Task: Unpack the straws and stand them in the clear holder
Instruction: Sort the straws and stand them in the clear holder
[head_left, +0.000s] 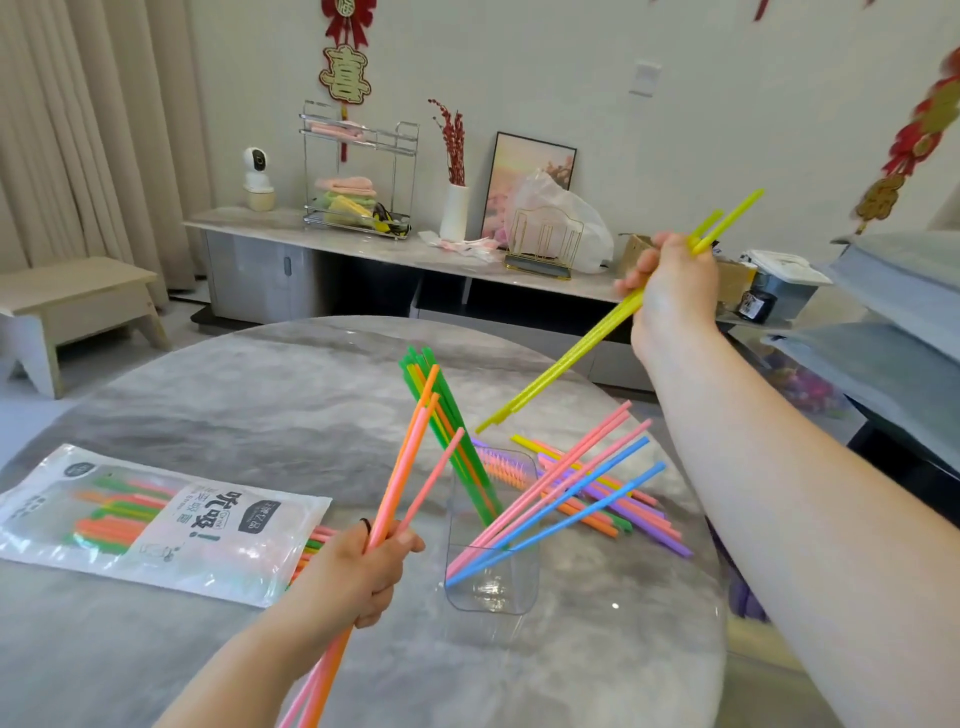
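A person's left hand (358, 566), nearest the camera, closes its fingers round a small bunch of orange and pink straws (403, 457), whose upper ends fan up and away from the fist while the lower ends run down past the wrist. Just right of that hand the clear holder (493, 587) stands on the grey marbled table (260, 389). Green straws (449, 431) lean in it toward the left hand, and pink and blue straws (561, 502) lean out the other way, toward the right forearm. Left of the left hand lies the printed plastic straw packet (156, 519), flat on the table with orange, green and pink straws showing inside. Beyond the holder, below the right hand, a loose heap of purple, orange, pink and yellow straws (639, 519) rests on the tabletop. Higher and farther off, the right hand (670, 280) is raised above the table and grips several yellow straws (571, 356), which slant down with their tips just above the holder, not in it. Behind both hands a low sideboard (223, 222) against the wall carries a wire rack (358, 171), a white vase (454, 213) and a framed picture (535, 166)
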